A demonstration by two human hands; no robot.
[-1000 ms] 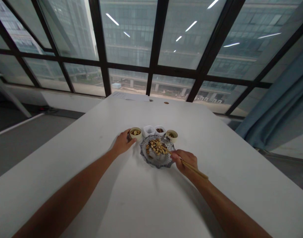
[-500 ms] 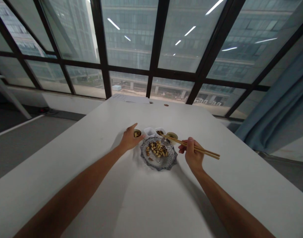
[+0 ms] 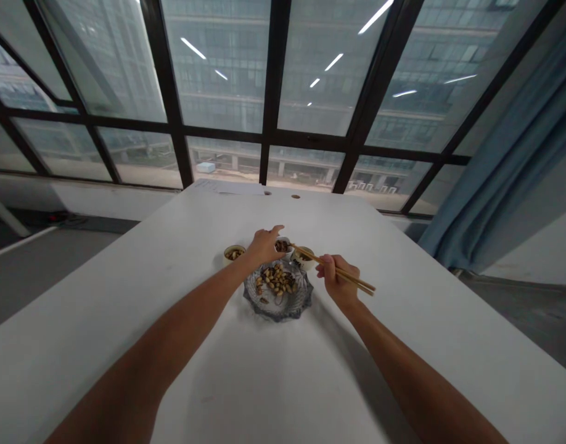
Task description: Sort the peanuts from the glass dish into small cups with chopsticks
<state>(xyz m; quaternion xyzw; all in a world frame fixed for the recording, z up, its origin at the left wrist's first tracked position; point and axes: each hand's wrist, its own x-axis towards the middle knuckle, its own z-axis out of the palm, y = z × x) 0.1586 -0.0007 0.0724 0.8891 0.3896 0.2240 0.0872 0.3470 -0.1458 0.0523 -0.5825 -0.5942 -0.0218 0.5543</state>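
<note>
My left hand (image 3: pixel 263 245) reaches to a small white bowl (image 3: pixel 290 248) of dark pieces, thumb and fingers spread on either side of it; firm contact cannot be made out. Wooden chopsticks (image 3: pixel 345 275) are pinched in my right hand (image 3: pixel 341 277), their tips at that bowl's right edge. Below both hands lies a scalloped glass plate (image 3: pixel 278 313) with a mixed pile of pale nuts and dark pieces (image 3: pixel 277 279). At the left, a small bowl (image 3: pixel 234 254) contains pale nuts. Another small bowl (image 3: pixel 304 259) stands under the chopsticks, its contents partly covered.
The items stand on a white table (image 3: pixel 246 382). Papers (image 3: pixel 232 187) lie at its far edge, near two small round holes. Beyond are dark-framed windows (image 3: pixel 264 157), and a blue curtain (image 3: pixel 486 166) hangs at the right.
My left hand has moved right, from the leftmost bowl to the bowl of dark pieces, now covering the white bowl between them. The chopsticks remain in my right hand. The view has shifted right.
</note>
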